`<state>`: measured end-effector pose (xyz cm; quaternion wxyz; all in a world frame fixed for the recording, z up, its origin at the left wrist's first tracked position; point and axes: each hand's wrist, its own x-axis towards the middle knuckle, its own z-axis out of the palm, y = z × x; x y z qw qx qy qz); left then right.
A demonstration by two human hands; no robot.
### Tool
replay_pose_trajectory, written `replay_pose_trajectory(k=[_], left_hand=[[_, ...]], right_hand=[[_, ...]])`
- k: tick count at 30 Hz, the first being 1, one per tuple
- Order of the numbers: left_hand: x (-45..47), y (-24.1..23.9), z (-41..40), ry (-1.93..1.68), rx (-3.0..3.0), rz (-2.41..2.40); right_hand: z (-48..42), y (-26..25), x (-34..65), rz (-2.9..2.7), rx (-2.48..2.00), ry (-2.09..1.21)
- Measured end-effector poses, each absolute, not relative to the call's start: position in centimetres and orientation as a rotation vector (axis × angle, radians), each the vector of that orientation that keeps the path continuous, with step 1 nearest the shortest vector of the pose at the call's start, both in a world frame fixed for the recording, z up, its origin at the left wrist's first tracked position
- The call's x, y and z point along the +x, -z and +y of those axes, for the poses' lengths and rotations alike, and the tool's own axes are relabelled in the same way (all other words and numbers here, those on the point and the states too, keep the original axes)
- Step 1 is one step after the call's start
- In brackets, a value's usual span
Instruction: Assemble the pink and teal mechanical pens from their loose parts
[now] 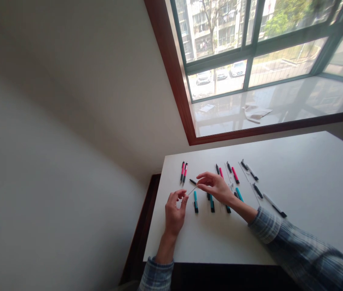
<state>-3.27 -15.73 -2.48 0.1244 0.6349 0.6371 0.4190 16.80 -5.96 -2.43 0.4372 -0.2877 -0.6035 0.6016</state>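
- Progress looks early, as a judgement from how the things lie; two pink pens (184,172) lie side by side at the far left of the bench (295,226) and seem whole, while most of the rest appears to be loose parts
- Parts left: short blue barrels (195,203) lie just beyond the hands; a pink barrel (235,175) and several black and white pieces (274,205) are spread in a loose row to the right, each apart from the next; whether any of these is already finished is too small to tell
- Work in hand: a thin white stick (191,191), held just above the bench between both hands
- Left hand (175,212): thumb and forefinger pinch the near end of the stick; the other fingers curl in
- Right hand (217,188): fingertips pinch the far end; the remaining fingers arch loosely over the parts below
- Look of the stick: slim, straight and pale, slanting up from left to right; it may be a refill, though that is a guess; a small black piece (192,182) lies on the bench just beside its far end
- Surroundings: a window (250,48) with a glossy sill stands beyond the bench
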Motion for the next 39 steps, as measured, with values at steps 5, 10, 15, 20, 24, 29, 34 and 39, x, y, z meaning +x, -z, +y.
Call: replay_pose_trajectory(k=[5, 10, 15, 20, 24, 29, 34, 39], left_hand=[[-3.0, 2.3, -15.7, -1.235, 1.817, 1.795], [-2.7, 2.2, -15.7, -1.234, 1.8, 1.768], [-1.9, 2.3, -15.8, -1.239, 1.783, 1.743], [-1.2, 2.1, -15.7, -1.236, 1.821, 1.725], [-1.7, 1.7, -15.6, -1.202, 1.883, 1.758], [-3.3, 1.9, -15.6, -1.005, 2.056, 1.795], [-3.7, 2.3, -15.8, -0.883, 2.122, 1.836], [-3.3, 2.0, -15.8, -0.919, 2.108, 1.885]], right_hand=[[-6.2, 2.3, 16.6, -1.463, -0.688, -1.554], [-6.2, 2.7, 16.4, -1.377, -0.653, -1.645], [-6.2, 3.0, 16.2, -1.369, -0.626, -1.704], [-6.5, 3.0, 15.8, -1.354, -0.585, -1.767], [-6.5, 2.9, 15.8, -1.372, -0.627, -1.72], [-6.0, 3.2, 16.1, -1.373, -0.697, -1.617], [-5.7, 3.6, 16.1, -1.344, -0.728, -1.6], [-5.7, 3.4, 16.1, -1.343, -0.714, -1.605]])
